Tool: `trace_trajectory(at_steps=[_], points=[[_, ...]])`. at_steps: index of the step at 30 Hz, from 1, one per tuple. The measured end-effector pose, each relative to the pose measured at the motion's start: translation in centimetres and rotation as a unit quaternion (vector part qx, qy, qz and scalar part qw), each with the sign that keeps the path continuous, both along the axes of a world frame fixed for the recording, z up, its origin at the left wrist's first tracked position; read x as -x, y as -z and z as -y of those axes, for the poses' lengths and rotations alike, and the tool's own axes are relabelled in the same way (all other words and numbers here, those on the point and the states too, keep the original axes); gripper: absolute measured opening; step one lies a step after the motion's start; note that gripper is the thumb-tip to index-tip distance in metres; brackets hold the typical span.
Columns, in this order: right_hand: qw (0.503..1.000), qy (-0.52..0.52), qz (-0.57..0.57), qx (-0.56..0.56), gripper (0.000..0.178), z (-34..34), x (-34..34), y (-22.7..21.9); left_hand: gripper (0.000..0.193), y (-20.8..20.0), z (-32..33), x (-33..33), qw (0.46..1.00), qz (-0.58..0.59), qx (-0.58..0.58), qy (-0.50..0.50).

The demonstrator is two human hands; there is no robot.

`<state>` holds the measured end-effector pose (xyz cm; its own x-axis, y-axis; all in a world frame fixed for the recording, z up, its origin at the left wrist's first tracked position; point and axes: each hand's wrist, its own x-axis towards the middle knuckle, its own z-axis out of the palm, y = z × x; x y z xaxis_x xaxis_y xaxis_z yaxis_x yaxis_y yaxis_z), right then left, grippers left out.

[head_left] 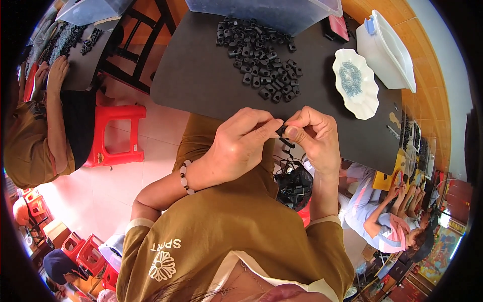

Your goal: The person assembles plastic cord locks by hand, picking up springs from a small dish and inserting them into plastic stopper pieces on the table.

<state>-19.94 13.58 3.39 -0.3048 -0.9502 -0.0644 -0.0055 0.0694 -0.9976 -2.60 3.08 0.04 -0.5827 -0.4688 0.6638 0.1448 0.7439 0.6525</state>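
Observation:
My left hand (245, 141) and my right hand (318, 138) meet just off the near edge of the dark table. Between their pinched fingertips sits a small black plastic part (281, 131), mostly covered by the fingers. A short black piece (288, 144) hangs just below it; whether the two are joined I cannot tell. Beyond my hands, a heap of similar small black parts (261, 63) is spread on the table. A white scalloped dish (370, 103) holding many small clear-blue pieces (350, 79) lies to the right of the heap.
A clear bluish bin (266, 15) stands at the table's far side, with a white tub (386, 53) and a red case (338, 27) to its right. A bag of black parts (293, 186) sits below my hands. Co-workers sit left and right; a red stool (118, 136) is at left.

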Motion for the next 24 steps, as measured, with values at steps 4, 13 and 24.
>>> trace_trajectory(at_steps=[4,13,24], points=[[1.000,0.008,-0.013,-0.018,0.012,0.4,-0.8,0.1,0.046,0.1,-0.2,0.1,0.999,-0.006,0.031,-0.010],[0.995,-0.025,0.094,0.012,0.030,0.6,0.8,0.5,0.032,-0.7,0.2,0.3,0.994,-0.003,-0.110,-0.008],[0.954,-0.088,0.281,0.051,0.053,0.4,-0.4,1.8,0.033,-1.9,0.6,0.7,0.999,0.007,-0.029,-0.015]])
